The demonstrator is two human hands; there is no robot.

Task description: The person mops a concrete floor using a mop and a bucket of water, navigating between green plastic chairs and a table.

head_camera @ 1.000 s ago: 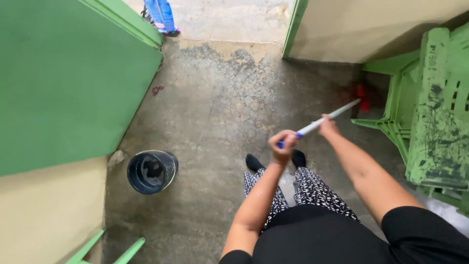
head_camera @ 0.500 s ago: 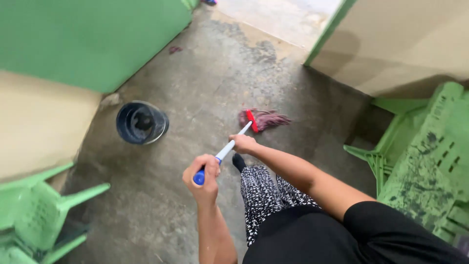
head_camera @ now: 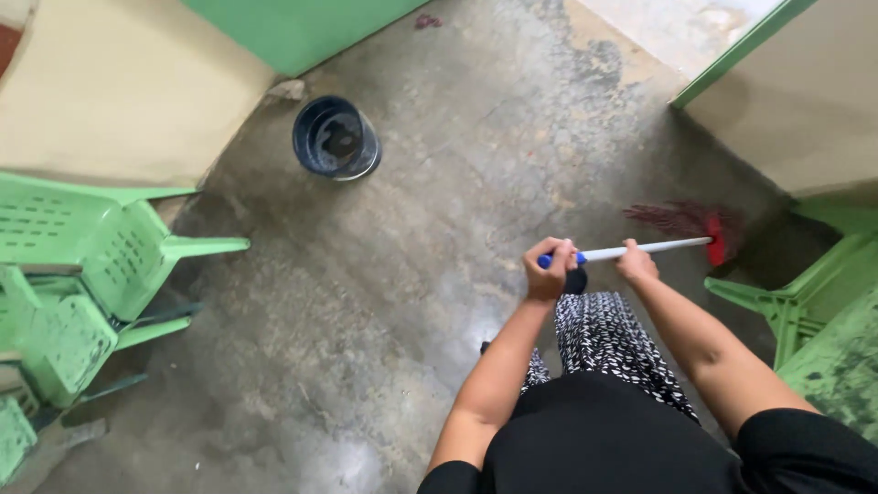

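Head view: I look straight down on both arms over a wet concrete floor [head_camera: 384, 274].
Left hand [head_camera: 549, 268]: fist wrapped round the blue top end of the broom [head_camera: 640, 248].
Right hand [head_camera: 636, 263]: fingers curled over the white handle, just beside the left.
Broom: handle runs level from my hands out to the right; its red head rests on the floor near a green chair [head_camera: 805, 302].
Bucket [head_camera: 335, 138]: dark, round, well apart, up left.
Green chairs [head_camera: 82, 265]: stacked at my far left.

You wear a black short-sleeved top and black trousers with a white speckled print; your forearms are bare, and a dark shoe shows below.
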